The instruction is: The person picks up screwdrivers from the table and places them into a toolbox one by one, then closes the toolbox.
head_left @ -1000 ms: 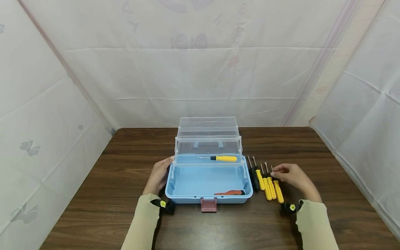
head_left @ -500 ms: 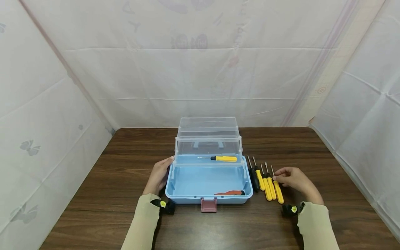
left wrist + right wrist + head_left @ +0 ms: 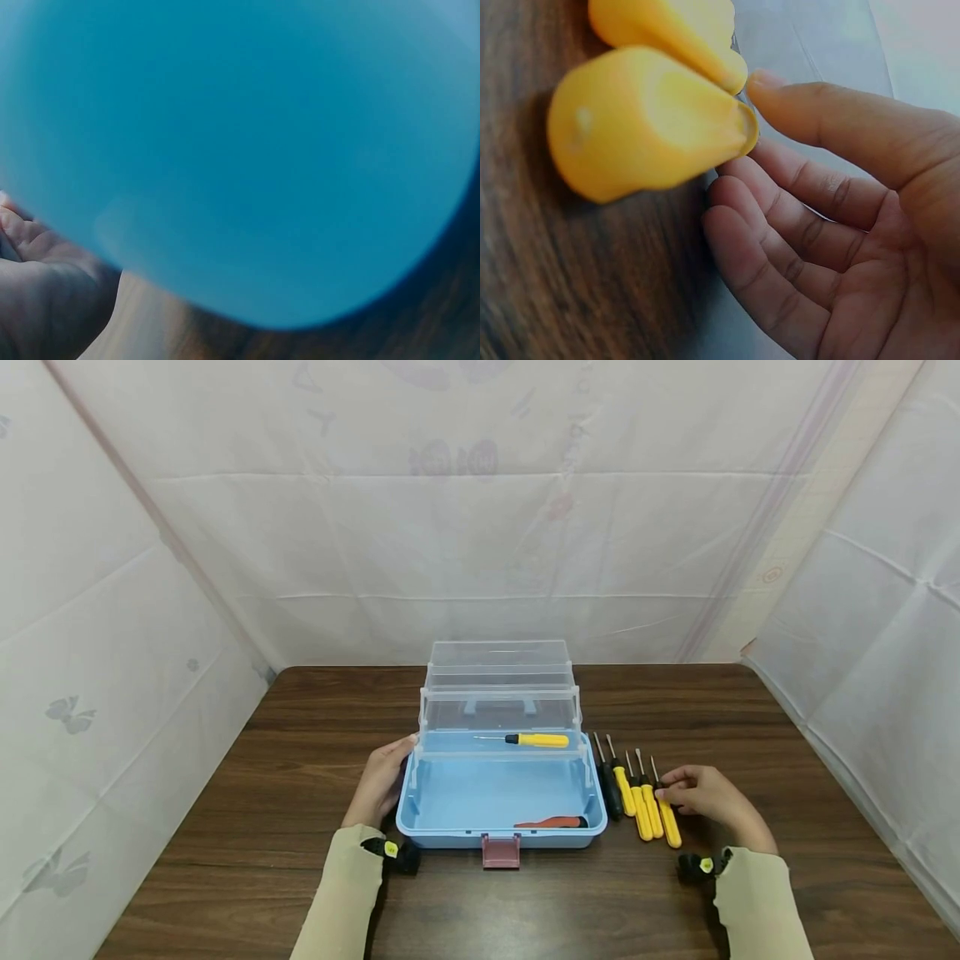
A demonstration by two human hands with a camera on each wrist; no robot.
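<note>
Yellow screwdriver (image 3: 667, 823) touches right hand (image 3: 705, 795) (outermost of row).

The head camera looks forward and down from above the counter (image 3: 300, 877), taking in the whole scene. The left wrist camera sits pressed close to the blue toolbox (image 3: 247, 150), its wall filling the blurred view. The right wrist camera sits low and very near the yellow screwdriver handle (image 3: 641, 124), shared with the head view.
</note>
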